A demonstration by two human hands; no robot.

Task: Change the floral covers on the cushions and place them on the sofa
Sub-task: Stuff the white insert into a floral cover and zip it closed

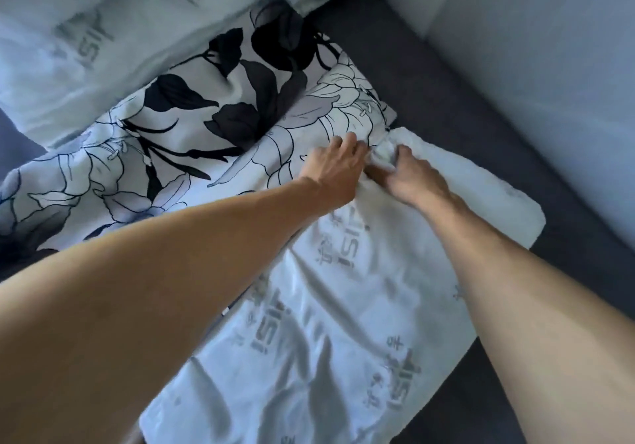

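Left hand: the left hand [338,162] reaches over the floral cover [192,127], fingers curled down, its grip pinching the cover's edge right where it meets the white cushion.
Right hand: the right hand [410,175] sits just beside the left, its grip closed tight round a bunched corner of the white cushion [343,306].
White cushion: bare, printed with grey lettering, lying across the front of the dark sofa seat [446,93], its far corner touching the floral cover.
Floral cover: black-and-white flower print, spread flat toward the left side of the seat.
Back cushions: two more white printed cushions [103,31] lean at the sofa's back left corner, touching the floral cover.
Sofa back: pale grey panel [549,48] along the right edge.
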